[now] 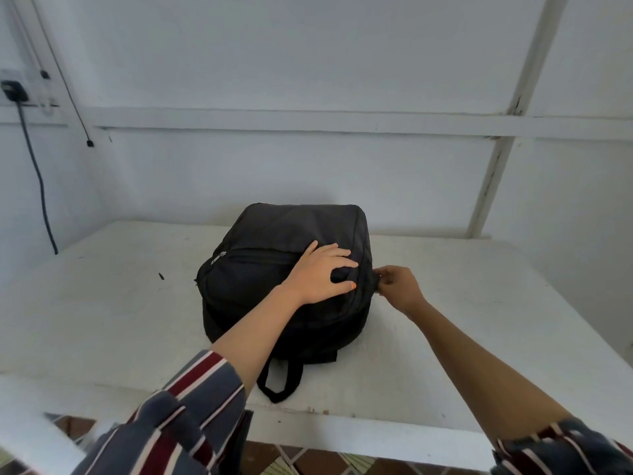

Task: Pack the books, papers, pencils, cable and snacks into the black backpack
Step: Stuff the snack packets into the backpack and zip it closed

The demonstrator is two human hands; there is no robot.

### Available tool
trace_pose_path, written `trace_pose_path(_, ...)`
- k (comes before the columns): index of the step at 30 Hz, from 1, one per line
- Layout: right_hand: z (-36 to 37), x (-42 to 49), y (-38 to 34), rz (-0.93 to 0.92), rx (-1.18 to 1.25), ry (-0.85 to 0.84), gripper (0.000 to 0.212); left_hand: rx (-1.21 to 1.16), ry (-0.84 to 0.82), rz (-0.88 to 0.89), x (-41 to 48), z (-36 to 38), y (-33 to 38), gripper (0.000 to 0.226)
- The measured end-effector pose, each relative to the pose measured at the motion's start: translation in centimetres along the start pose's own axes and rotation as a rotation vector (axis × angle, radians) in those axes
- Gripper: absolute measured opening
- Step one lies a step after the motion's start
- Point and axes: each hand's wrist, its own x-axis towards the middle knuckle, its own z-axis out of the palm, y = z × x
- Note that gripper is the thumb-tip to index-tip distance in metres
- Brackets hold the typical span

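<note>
The black backpack (274,255) lies flat on the white table (113,303), its carry loop (279,382) pointing toward me. My left hand (322,275) rests on the bag's front panel with fingers spread, pressing it down. At the bag's right side my right hand (397,286) pinches a small black zipper pull. A silver zipper pull (218,258) shows on the front pocket at the left. No books, papers, pencils, cable or snacks are in sight.
A white wall with painted beams stands right behind the table. At the far left a black plug (13,90) sits in a wall socket, with a dark cable (41,186) hanging down. Patterned floor tiles (308,464) show below the table's front edge.
</note>
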Motion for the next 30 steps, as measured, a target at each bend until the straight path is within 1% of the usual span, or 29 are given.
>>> trace_pose_path(3, -0.4, -0.6, 0.3, -0.047, -0.165, 0.029, 0.029, 0.01, -0.014, -0.009, -0.2, 0.0, 0.2, 0.042)
trace_pose_path(6, -1.0, -1.7, 0.1, -0.1, -0.215, 0.035, 0.031, 0.012, -0.029, -0.022, -0.6, 0.1, 0.6, 0.041)
trace_pose_path(9, -1.6, -3.0, -0.3, -0.155, -0.251, -0.018, 0.025, 0.0, -0.046, -0.027, -1.2, 0.0, 1.1, 0.04)
trace_pose_path(15, -1.6, -6.1, -1.5, -0.306, -0.316, -0.124, 0.029, -0.028, -0.052, 0.0, -2.8, 0.0, 2.2, 0.044)
trace_pose_path(18, -1.3, -7.5, -2.2, -0.333, -0.256, -0.137, 0.028, -0.049, -0.059, 0.061, -4.1, 0.4, 2.7, 0.05)
trace_pose_path(21, -1.0, -8.7, -3.3, -0.355, -0.199, -0.161, 0.029, -0.057, -0.001, 0.095, -5.4, 0.9, 3.2, 0.053)
trace_pose_path(23, -0.8, -9.0, -4.0, -0.35, -0.148, -0.166, 0.029, -0.052, 0.07, 0.112, -5.9, 1.2, 3.4, 0.043)
trace_pose_path(26, -0.7, -9.4, -4.3, -0.32, -0.066, -0.169, 0.026, -0.06, 0.157, 0.095, -6.2, 1.5, 3.6, 0.026)
trace_pose_path(30, -1.2, -9.4, -4.1, -0.236, 0.121, -0.184, 0.009, -0.07, 0.208, 0.094, -6.5, 1.9, 3.7, 0.021)
